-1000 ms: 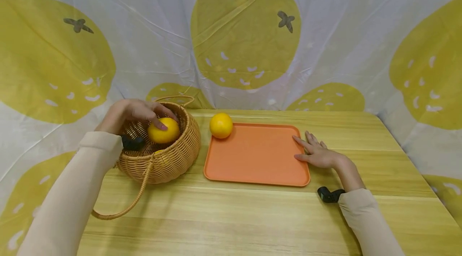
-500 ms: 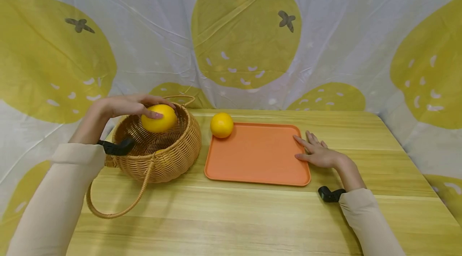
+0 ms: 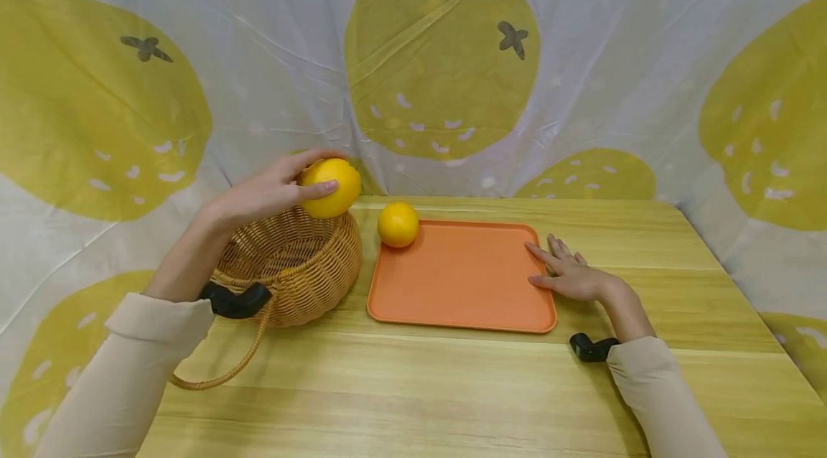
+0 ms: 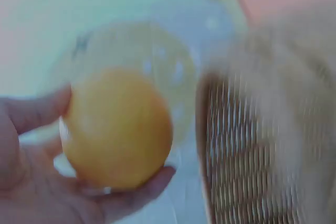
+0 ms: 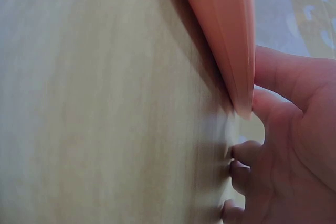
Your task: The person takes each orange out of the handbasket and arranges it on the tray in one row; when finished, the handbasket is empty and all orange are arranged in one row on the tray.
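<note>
In the head view my left hand (image 3: 271, 191) holds an orange (image 3: 339, 189) above the back right rim of the wicker basket (image 3: 319, 289). Thumb and fingers curl round the fruit, as the left wrist view also shows, though blurred. A second orange (image 3: 398, 225) sits on the back left corner of the orange-coloured tray (image 3: 461, 278). At the tray's right edge rests my right hand (image 3: 571, 278), its fingers spread and fairly straight. Thumb and forefinger touch the tray rim, and the other fingers touch the table. A sliver of yellow shows inside the basket near its front rim; most of it is hidden.
The basket's handle (image 3: 222, 375) hangs down toward the front left of the wooden table (image 3: 446, 393). A cloth (image 3: 581, 70) printed with big yellow fruit hangs behind the table and along its sides.
My left hand has lifted the orange out of the basket, then carried it right and up over the rim. The right hand, the tray and the other orange have stayed put.
</note>
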Demonstrator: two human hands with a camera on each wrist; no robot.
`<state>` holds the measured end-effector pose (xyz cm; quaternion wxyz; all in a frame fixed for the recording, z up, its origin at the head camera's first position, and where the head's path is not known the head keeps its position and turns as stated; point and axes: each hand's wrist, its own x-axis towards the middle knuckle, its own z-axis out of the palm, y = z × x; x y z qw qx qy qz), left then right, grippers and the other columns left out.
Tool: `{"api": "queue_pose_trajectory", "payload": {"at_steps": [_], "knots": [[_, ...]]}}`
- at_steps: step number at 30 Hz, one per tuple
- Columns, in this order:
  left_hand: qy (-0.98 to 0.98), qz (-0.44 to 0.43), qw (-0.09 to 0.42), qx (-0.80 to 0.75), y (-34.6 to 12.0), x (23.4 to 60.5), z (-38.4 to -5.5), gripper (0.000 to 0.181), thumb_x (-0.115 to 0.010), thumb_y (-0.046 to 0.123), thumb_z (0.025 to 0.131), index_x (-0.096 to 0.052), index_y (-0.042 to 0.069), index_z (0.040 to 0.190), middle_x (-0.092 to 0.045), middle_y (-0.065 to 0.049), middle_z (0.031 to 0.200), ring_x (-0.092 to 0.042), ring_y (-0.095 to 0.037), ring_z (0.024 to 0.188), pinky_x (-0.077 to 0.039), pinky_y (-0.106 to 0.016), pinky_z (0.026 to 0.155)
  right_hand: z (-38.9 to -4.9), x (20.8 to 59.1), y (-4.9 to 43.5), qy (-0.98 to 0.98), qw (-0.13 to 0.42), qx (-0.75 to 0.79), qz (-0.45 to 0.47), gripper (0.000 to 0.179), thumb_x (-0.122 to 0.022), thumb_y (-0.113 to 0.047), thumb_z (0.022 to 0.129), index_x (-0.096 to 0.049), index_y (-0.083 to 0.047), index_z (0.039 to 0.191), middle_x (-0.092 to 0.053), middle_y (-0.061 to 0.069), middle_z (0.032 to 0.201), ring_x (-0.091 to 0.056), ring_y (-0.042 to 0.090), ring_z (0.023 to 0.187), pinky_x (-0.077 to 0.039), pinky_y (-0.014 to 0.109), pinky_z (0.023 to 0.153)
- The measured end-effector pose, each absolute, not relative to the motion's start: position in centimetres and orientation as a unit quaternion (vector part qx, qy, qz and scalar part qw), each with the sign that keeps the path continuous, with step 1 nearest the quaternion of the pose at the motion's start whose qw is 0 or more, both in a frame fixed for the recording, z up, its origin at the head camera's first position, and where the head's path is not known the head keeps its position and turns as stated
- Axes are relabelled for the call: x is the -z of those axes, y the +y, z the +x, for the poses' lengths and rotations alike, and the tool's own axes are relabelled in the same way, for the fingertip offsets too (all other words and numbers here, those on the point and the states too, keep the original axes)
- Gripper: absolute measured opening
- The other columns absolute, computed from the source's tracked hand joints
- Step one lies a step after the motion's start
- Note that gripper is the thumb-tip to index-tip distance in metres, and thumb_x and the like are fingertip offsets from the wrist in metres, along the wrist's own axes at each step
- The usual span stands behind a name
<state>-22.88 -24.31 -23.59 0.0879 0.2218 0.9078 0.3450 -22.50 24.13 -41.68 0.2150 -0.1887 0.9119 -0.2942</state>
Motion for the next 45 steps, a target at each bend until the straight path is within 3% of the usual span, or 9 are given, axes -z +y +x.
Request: {"api": "queue_pose_trajectory", "payload": {"at_steps": [5, 9, 14, 17, 25, 29, 36, 40, 45], "knots": [[0.914, 0.201, 0.040, -0.349, -19.4, 25.4, -21.9, 0.054, -0.057, 0.030, 0.107, -0.043, 0.016, 0.157, -0.056, -0.019, 0.142, -0.058, -0.032, 0.113, -0.049, -0.041, 0.090, -22.8, 41.8, 24.0, 0.913, 0.215, 0.289, -0.189, 0.080, -0.055, -0.041, 0.107, -0.015, -0.005, 0.166, 0.017, 0.035, 0.167, 0.017, 0.055, 0.154, 0.012, 0.073, 0.119], [0.911, 0.193, 0.018, -0.364, -16.0, 27.5, -21.8, 0.054, -0.060, 0.025, 0.106, -0.046, 0.013, 0.156, -0.053, -0.020, 0.151, -0.057, -0.036, 0.126, -0.050, -0.049, 0.099, -22.8, 41.9, 24.0, 0.913, 0.215, 0.290, -0.189, 0.080, -0.055, -0.041, 0.107, -0.015, -0.005, 0.166, 0.017, 0.034, 0.167, 0.017, 0.055, 0.154, 0.012, 0.073, 0.118], [0.902, 0.180, -0.005, -0.392, -12.4, 30.5, -22.7, 0.051, -0.064, 0.020, 0.103, -0.053, 0.009, 0.151, -0.060, -0.021, 0.143, -0.057, -0.039, 0.127, -0.047, -0.054, 0.105, -22.8, 42.0, 24.0, 0.914, 0.215, 0.291, -0.186, 0.080, -0.055, -0.041, 0.107, -0.015, -0.006, 0.166, 0.018, 0.033, 0.167, 0.017, 0.054, 0.154, 0.012, 0.073, 0.118], [0.901, 0.164, -0.014, -0.402, -10.8, 32.5, -23.3, 0.051, -0.066, 0.022, 0.102, -0.054, 0.009, 0.150, -0.063, -0.022, 0.139, -0.058, -0.038, 0.125, -0.047, -0.054, 0.105, -22.8, 42.0, 24.0, 0.914, 0.213, 0.290, -0.186, 0.080, -0.055, -0.042, 0.107, -0.015, -0.006, 0.166, 0.017, 0.034, 0.167, 0.017, 0.055, 0.154, 0.012, 0.074, 0.118], [0.895, 0.086, -0.034, -0.436, -8.3, 36.4, -24.7, 0.050, -0.070, 0.031, 0.100, -0.060, 0.017, 0.147, -0.061, -0.012, 0.148, -0.058, -0.036, 0.130, -0.045, -0.052, 0.106, -22.8, 42.2, 24.2, 0.910, 0.206, 0.306, -0.191, 0.082, -0.056, -0.047, 0.105, -0.016, -0.010, 0.167, 0.019, 0.032, 0.168, 0.019, 0.053, 0.154, 0.014, 0.073, 0.118], [0.902, 0.066, -0.050, -0.423, -6.6, 37.2, -24.3, 0.051, -0.070, 0.033, 0.100, -0.060, 0.017, 0.147, -0.062, -0.020, 0.140, -0.059, -0.039, 0.125, -0.048, -0.054, 0.102, -22.8, 42.2, 24.4, 0.910, 0.206, 0.307, -0.189, 0.085, -0.056, -0.050, 0.104, -0.016, -0.010, 0.167, 0.019, 0.032, 0.168, 0.019, 0.053, 0.154, 0.014, 0.073, 0.118], [0.907, 0.037, -0.063, -0.415, -4.7, 39.0, -24.6, 0.052, -0.067, 0.034, 0.102, -0.057, 0.015, 0.148, -0.062, -0.022, 0.139, -0.057, -0.040, 0.126, -0.045, -0.056, 0.105, -22.9, 42.4, 24.5, 0.910, 0.208, 0.303, -0.191, 0.085, -0.054, -0.052, 0.104, -0.014, -0.012, 0.167, 0.022, 0.030, 0.168, 0.021, 0.051, 0.155, 0.015, 0.073, 0.118], [0.910, 0.021, -0.067, -0.408, -4.3, 40.2, -25.0, 0.051, -0.066, 0.034, 0.102, -0.056, 0.015, 0.149, -0.060, -0.026, 0.135, -0.058, -0.041, 0.120, -0.048, -0.055, 0.101, -22.9, 42.3, 24.4, 0.909, 0.210, 0.305, -0.190, 0.084, -0.055, -0.049, 0.105, -0.014, -0.010, 0.167, 0.020, 0.032, 0.167, 0.021, 0.052, 0.154, 0.014, 0.073, 0.118], [0.913, 0.032, -0.010, -0.406, -4.5, 40.5, -25.2, 0.065, -0.065, 0.037, 0.102, -0.041, 0.015, 0.159, -0.045, -0.032, 0.146, -0.051, -0.048, 0.130, -0.044, -0.060, 0.108, -22.8, 42.0, 24.2, 0.914, 0.213, 0.292, -0.184, 0.081, -0.055, -0.044, 0.106, -0.015, -0.007, 0.167, 0.018, 0.033, 0.167, 0.018, 0.053, 0.154, 0.013, 0.073, 0.118]]}}
